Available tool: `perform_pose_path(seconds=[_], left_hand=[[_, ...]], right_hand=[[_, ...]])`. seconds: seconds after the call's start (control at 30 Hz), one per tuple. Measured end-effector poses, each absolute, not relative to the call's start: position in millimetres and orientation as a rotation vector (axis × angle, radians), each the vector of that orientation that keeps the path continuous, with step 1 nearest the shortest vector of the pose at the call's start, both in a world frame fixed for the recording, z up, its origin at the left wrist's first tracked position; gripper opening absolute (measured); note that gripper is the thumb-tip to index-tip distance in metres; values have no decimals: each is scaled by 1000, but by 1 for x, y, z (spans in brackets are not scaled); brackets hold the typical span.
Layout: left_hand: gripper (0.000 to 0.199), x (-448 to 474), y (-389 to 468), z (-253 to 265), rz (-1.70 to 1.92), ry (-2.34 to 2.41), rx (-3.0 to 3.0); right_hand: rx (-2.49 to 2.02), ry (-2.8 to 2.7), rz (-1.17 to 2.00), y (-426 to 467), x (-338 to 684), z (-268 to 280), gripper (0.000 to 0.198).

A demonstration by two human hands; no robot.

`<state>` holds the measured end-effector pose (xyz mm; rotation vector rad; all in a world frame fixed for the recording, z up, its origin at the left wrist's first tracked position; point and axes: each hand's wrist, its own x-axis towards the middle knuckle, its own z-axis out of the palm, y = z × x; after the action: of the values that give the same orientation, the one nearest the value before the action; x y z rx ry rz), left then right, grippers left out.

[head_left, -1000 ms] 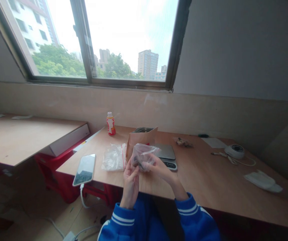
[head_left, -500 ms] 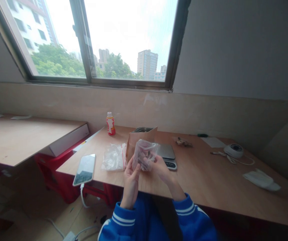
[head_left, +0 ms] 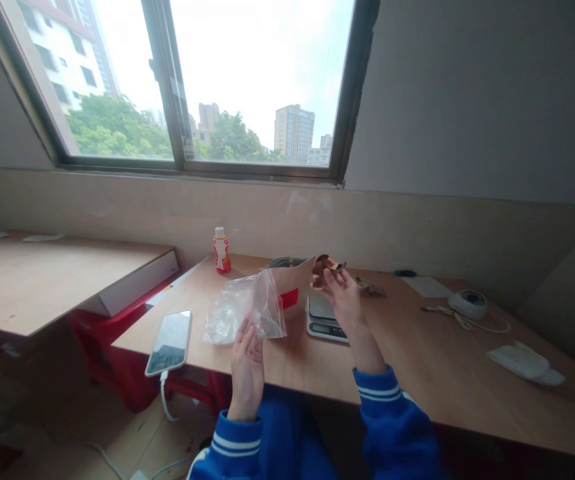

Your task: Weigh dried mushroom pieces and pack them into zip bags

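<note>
Cannot make out the full shape or number of the brown pieces (head_left: pixel 321 268), partly covered by the right hand (head_left: pixel 343 293). See only part of the paper bag (head_left: pixel 297 277), blocked by the clear bag (head_left: pixel 266 300) in the left hand (head_left: pixel 248 357); cannot tell the paper bag's contents. Lose the right side of the scale (head_left: pixel 322 307) behind the right hand and cannot read its display (head_left: pixel 328 331), too small. Glimpse the heap (head_left: pixel 370 289) beyond only in part. Cannot read the tiny lettering on the bottle (head_left: pixel 221 252). See the red stool (head_left: pixel 112 363) partly hidden below the table (head_left: pixel 442 373), and the window (head_left: pixel 182 87), the neighbouring table (head_left: pixel 57 277) and both sleeves (head_left: pixel 397 427) cut off by edges of the view.
</note>
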<state>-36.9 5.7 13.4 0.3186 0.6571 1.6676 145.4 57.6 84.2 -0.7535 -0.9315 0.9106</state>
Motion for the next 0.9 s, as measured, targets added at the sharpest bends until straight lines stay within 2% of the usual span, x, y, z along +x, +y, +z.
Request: perform_pose_path(seconds=[0.1, 0.2, 0.33, 0.57, 0.77, 0.9], left_hand=[[32, -46, 7, 15, 1698, 677, 319], [34, -54, 7, 19, 1708, 672, 317], [36, -62, 9, 21, 1731, 649, 277], [37, -67, 9, 22, 1728, 642, 235], [37, -65, 7, 24, 1721, 645, 248], [37, -63, 6, 27, 1716, 641, 257]], right_hand=[[-800, -1078, 495, 85, 138, 109, 50], [-864, -1439, 254, 107, 131, 113, 39], [-949, -1818, 202, 118, 130, 105, 29], [-1092, -1950, 214, 112, 133, 114, 44], [-1111, -2079, 44, 113, 130, 115, 19], [-1073, -2051, -64, 107, 127, 116, 31]])
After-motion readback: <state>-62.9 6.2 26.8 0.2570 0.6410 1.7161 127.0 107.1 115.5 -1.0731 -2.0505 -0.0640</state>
